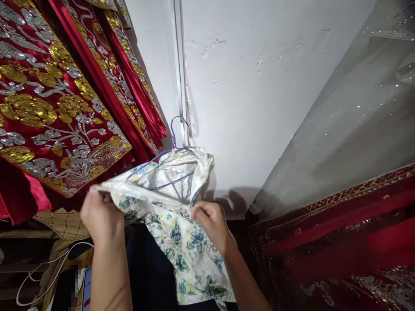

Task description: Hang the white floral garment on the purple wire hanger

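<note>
A white garment with blue and green flowers (191,242) hangs on a thin purple hanger (173,129), whose hook catches on a metal strip of the wall. My left hand (102,211) is closed on the garment's edge at the left and stretches it outward. Near the middle of the opening, my right hand (212,222) pinches the front edge of the cloth. The neckline gapes between both hands, and the hanger's lower bar shows inside. The fingertips of my left hand are partly hidden.
Red garments with gold and silver sequins (74,108) hang at the left. A sheer glittering cover (350,108) and red embroidered cloth (350,242) fill the right side. The metal strip (178,56) runs down the white wall. A white cable (48,263) and a phone (87,287) lie lower left.
</note>
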Motion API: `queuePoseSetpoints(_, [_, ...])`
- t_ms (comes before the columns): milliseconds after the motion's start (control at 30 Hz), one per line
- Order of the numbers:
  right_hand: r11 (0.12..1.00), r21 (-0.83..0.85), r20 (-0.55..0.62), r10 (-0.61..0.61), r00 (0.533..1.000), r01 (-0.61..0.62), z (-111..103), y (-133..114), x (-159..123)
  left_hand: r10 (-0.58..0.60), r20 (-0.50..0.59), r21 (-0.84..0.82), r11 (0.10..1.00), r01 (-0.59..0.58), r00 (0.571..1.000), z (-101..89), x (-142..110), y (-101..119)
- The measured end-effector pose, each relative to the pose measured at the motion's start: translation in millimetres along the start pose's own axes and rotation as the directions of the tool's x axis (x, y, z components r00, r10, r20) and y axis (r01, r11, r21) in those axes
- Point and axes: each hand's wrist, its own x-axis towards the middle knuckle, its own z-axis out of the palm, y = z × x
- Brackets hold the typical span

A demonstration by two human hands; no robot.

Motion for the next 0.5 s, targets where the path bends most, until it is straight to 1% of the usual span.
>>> queuePoseSetpoints(33, [0.998, 0.064, 0.037, 0.026, 0.999, -0.029, 2.7, 6.7, -12.3, -0.179, -0.114, -0.053, 0.983, 0.174, 0.977, -14.1, -2.0, -13.8])
queuePoseSetpoints(67, [0.992, 0.12, 0.058, 0.042, 0.997, -0.049, 5.4, 13.7, -24.2, -0.326, -0.162, -0.074, 0.945, 0.318, 0.931, -27.1, -8.5, -27.4])
queuePoseSetpoints(100, [0.983, 0.171, 0.066, 0.053, 0.996, -0.063, 7.4, 20.6, -35.1, -0.413, -0.154, -0.067, 0.911, 0.408, 0.897, -38.3, -18.7, -39.2])
queuePoseSetpoints(133, [0.972, 0.223, 0.064, 0.067, 0.996, -0.079, 8.0, 26.9, -44.4, -0.421, -0.123, -0.043, 0.907, 0.419, 0.899, -46.9, -31.2, -48.3])
queuePoseSetpoints(167, [0.958, 0.265, 0.072, 0.094, 0.993, -0.11, 7.1, 32.1, -51.9, -0.402, -0.067, -0.007, 0.915, 0.403, 0.913, -52.7, -44.7, -53.9])
queuePoseSetpoints(200, [0.945, 0.288, 0.105, 0.131, 0.986, -0.156, 4.7, 35.7, -57.7, -0.404, 0.038, 0.041, 0.914, 0.403, 0.914, -55.4, -57.9, -55.9])
queuePoseSetpoints(233, [0.934, 0.282, 0.166, 0.176, 0.97, -0.218, 1.1, 37.4, -62.1, -0.419, 0.118, 0.095, 0.907, 0.409, 0.901, -55.1, -70.0, -54.7])
queuePoseSetpoints(267, [0.929, 0.244, 0.239, 0.221, 0.946, -0.279, -3.0, 37.4, -65.3, -0.442, 0.217, 0.162, 0.896, 0.414, 0.87, -52.4, -80.7, -50.9])
queuePoseSetpoints(300, [0.928, 0.178, 0.316, 0.261, 0.912, -0.327, -7.2, 36.0, -67.6, -0.47, 0.313, 0.233, 0.88, 0.413, 0.825, -48.0, -89.9, -45.5])
queuePoseSetpoints(367, [0.93, 0.023, 0.455, 0.316, 0.833, -0.366, -13.6, 31.2, -70.8, -0.501, 0.463, 0.347, 0.862, 0.371, 0.731, -37.1, -104.8, -32.9])
queuePoseSetpoints(400, [0.93, -0.033, 0.491, 0.334, 0.805, -0.366, -15.6, 29.0, -71.8, -0.498, 0.514, 0.379, 0.862, 0.336, 0.698, -32.2, -111.0, -26.8])
queuePoseSetpoints(433, [0.93, -0.065, 0.495, 0.344, 0.798, -0.361, -17.1, 27.2, -72.3, -0.491, 0.541, 0.401, 0.864, 0.304, 0.682, -28.3, -116.7, -21.1])
queuePoseSetpoints(467, [0.936, -0.069, 0.456, 0.337, 0.824, -0.345, -18.5, 25.9, -72.2, -0.484, 0.553, 0.419, 0.865, 0.276, 0.678, -25.6, -121.8, -15.6])
queuePoseSetpoints(500, [0.949, -0.047, 0.358, 0.306, 0.882, -0.31, -20.2, 24.8, -71.2, -0.48, 0.56, 0.44, 0.863, 0.248, 0.676, -23.9, -126.3, -10.1])
